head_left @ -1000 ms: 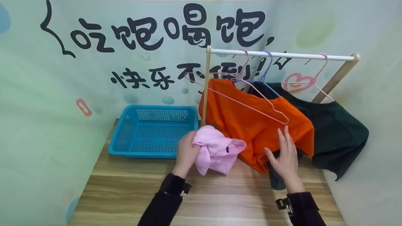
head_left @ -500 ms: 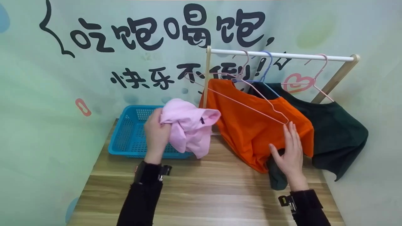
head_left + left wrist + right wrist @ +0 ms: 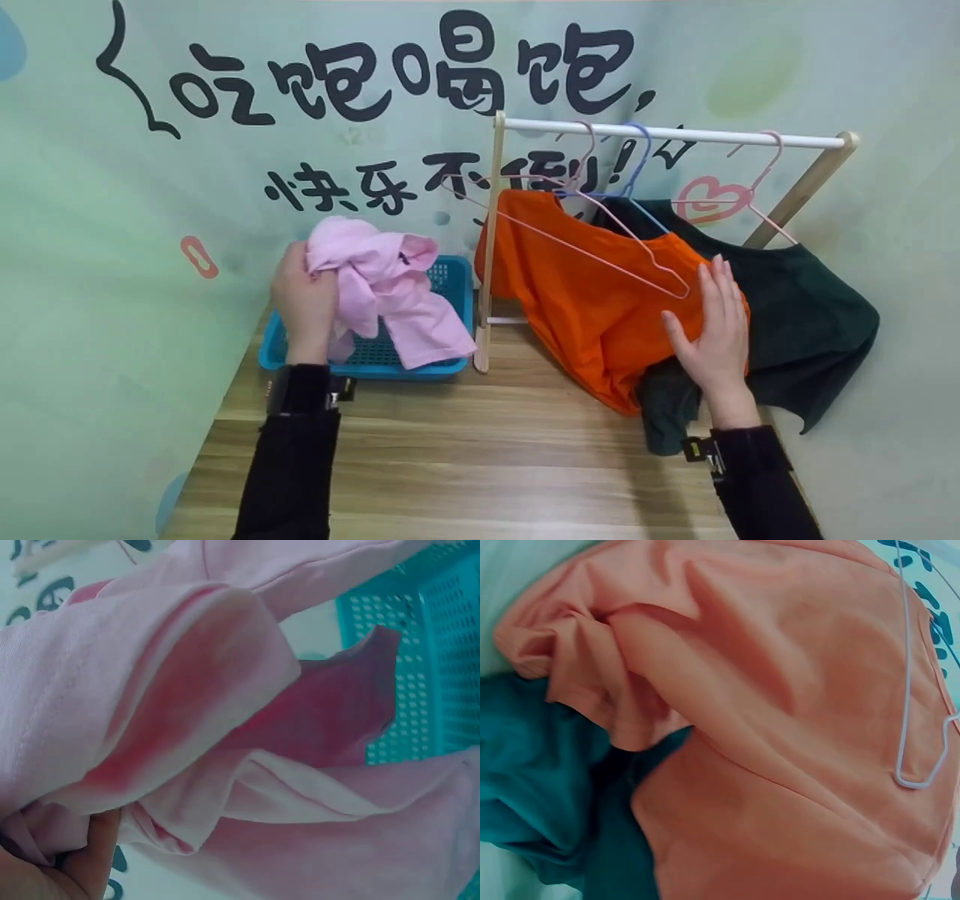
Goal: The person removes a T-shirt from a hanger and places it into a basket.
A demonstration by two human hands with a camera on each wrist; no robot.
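My left hand (image 3: 304, 304) grips a bunched pink shirt (image 3: 379, 274) by its left side, above the blue basket (image 3: 450, 300). A small dark label shows on the shirt, and its lower part hangs over the basket. In the left wrist view the thumb presses on folds of the pink shirt (image 3: 172, 690). My right hand (image 3: 712, 337) has straight fingers and holds nothing. It is in front of the orange shirt (image 3: 592, 315); whether it touches the cloth I cannot tell. A bare pink hanger (image 3: 589, 253) hangs before that shirt.
A rack with a white rail (image 3: 697, 134) and wooden posts stands at the right. The orange shirt is on a blue hanger (image 3: 636, 165). Behind it, a dark green shirt (image 3: 810, 315) hangs from another pink hanger (image 3: 772, 161). A lettered backdrop rises behind the wooden table (image 3: 465, 450).
My left hand has carried the pink shirt left from beside the rack to above the basket, and some of it has dropped loose. My right hand has shifted slightly up and right.
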